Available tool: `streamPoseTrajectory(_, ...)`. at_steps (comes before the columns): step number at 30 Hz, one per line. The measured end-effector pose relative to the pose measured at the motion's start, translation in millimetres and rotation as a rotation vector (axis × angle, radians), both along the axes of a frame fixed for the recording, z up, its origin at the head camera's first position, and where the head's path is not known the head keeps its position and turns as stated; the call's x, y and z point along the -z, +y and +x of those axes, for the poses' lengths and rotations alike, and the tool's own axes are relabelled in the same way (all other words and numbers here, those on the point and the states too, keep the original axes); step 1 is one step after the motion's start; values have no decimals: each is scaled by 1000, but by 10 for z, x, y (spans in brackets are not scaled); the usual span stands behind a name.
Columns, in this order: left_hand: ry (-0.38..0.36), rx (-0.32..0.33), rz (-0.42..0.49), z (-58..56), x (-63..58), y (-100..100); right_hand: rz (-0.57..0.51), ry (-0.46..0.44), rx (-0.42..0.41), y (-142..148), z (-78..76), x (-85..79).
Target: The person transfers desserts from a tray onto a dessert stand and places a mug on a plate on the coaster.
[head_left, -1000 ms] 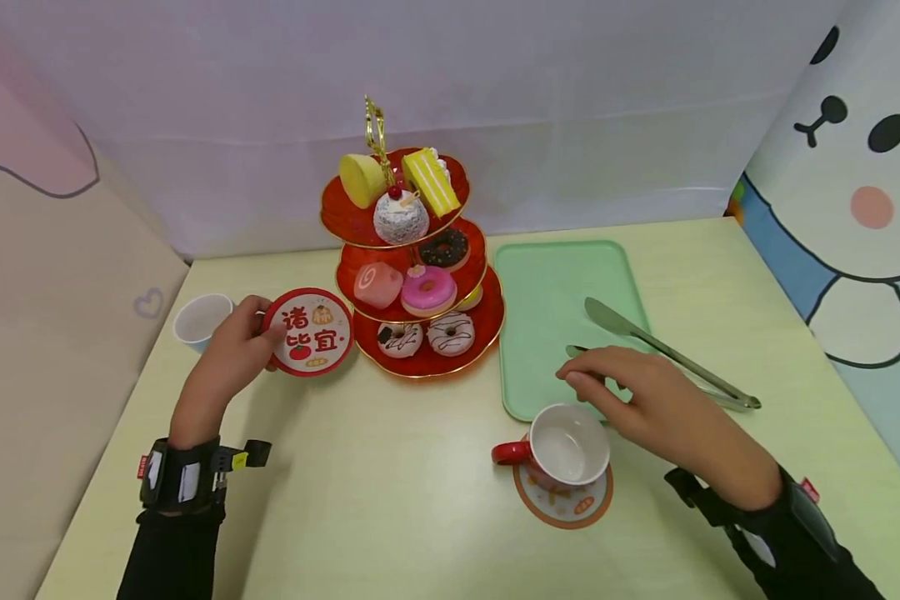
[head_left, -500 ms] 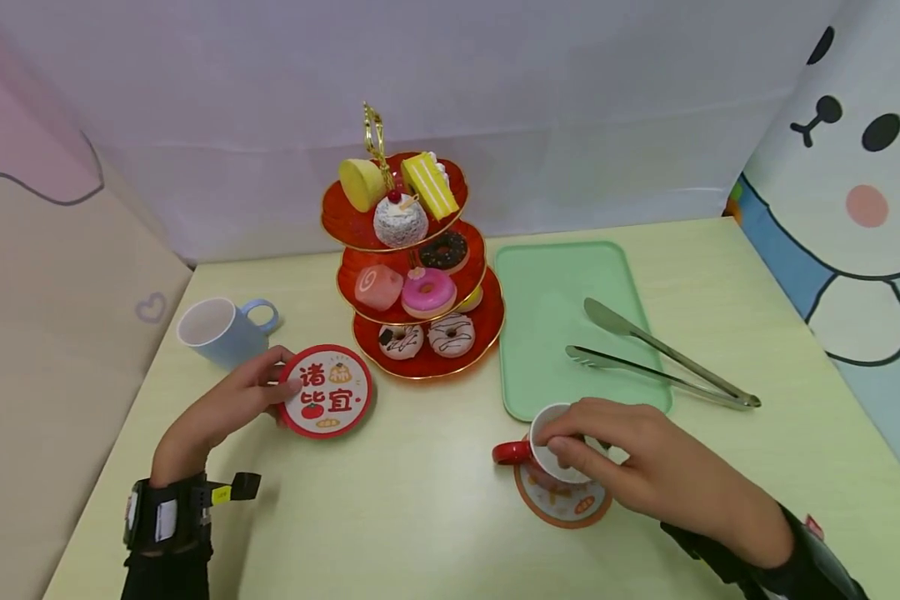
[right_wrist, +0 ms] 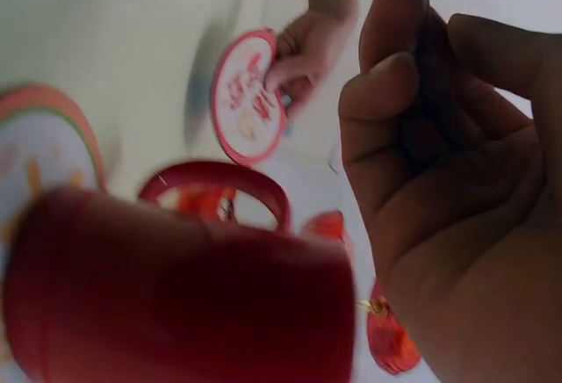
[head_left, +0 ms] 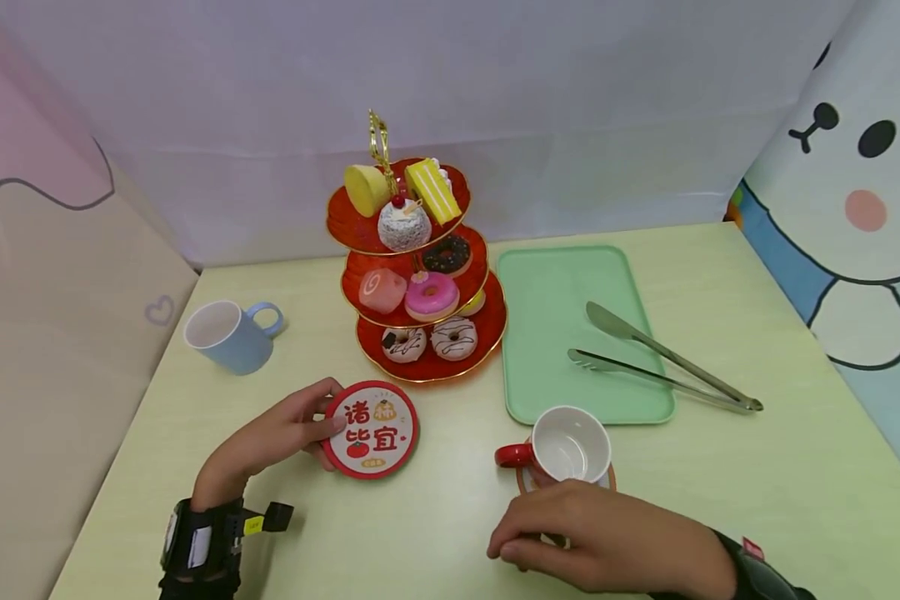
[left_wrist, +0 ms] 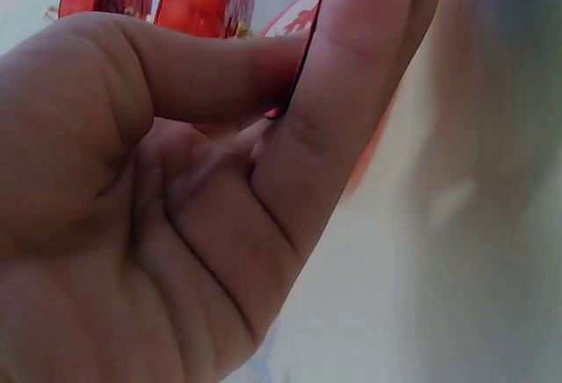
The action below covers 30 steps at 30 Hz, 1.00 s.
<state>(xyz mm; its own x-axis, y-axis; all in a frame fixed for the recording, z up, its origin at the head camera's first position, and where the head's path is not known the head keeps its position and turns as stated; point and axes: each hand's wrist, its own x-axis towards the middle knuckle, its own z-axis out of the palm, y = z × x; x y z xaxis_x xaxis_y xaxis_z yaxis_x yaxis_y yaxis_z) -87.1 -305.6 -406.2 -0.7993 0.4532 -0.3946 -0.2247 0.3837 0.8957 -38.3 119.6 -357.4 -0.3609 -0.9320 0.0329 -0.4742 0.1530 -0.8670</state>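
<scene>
My left hand [head_left: 281, 433] pinches a round coaster [head_left: 378, 462] with a red rim and printed characters, thumb on top. In the left wrist view the thumb and fingers [left_wrist: 351, 75] close on its edge. A red mug [head_left: 570, 446] with a white inside stands upright on an orange-rimmed coaster [head_left: 611, 479], its handle to the left. In front of this mug hovers my right hand [head_left: 592, 533], fingers loosely bent and holding nothing. The right wrist view has the mug [right_wrist: 184, 286] close beside that hand [right_wrist: 457, 155]. A light blue mug [head_left: 240, 337] stands at the left.
A three-tier red stand [head_left: 412, 375] with toy cakes and doughnuts is at the back middle. Right of it lies a green tray [head_left: 555, 292], with metal tongs [head_left: 667, 383] resting across it and over its right edge. A white cloth [head_left: 570, 108] hangs behind the table.
The left hand has carried the coaster right and toward the front edge, away from the blue mug. The right hand has come nearer, passing over the red mug to its front.
</scene>
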Motion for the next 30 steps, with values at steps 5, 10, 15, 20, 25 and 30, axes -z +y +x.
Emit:
streamPoseTrajectory(5,-57,90,81,101,28,169,85,34,10,-131,53,193)
streamPoseTrajectory(10,-86,147,171,180,45,310,154,74,118,-263,57,354)
streamPoseTrajectory(15,-119,209,239,240,63,445,213,81,242,-383,63,425)
streamPoseTrajectory(20,-113,264,244,260,88,525,261,83,352,-477,62,472)
streamPoseTrajectory(25,-126,298,257,255,117,557,245,63,412,-527,64,529)
streamPoseTrajectory(30,-97,274,199,233,133,582,272,69,441,-588,69,543)
